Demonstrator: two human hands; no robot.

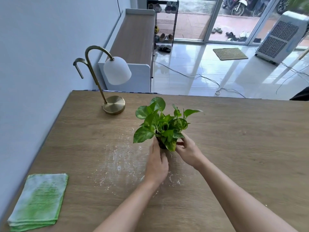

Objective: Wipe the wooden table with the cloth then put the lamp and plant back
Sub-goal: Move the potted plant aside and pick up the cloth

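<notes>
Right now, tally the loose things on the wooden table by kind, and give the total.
Lamp: 1
Potted plant, held between the left hand and the right hand: 1
Folded green cloth: 1
Total: 3
Pale crumbs also lie scattered on the table, too many to count.

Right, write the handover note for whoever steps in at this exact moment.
Left hand and right hand: both clasped around the pot of the pothos plant, mid-table.
Green cloth: folded, untouched, at the near left corner of the wooden table.
Brass lamp: standing at the far left, by the wall.
White crumbs: scattered left of and under the hands.
Done: no wiping.
Left: clear the plant and lamp, wipe, put both back.
</notes>
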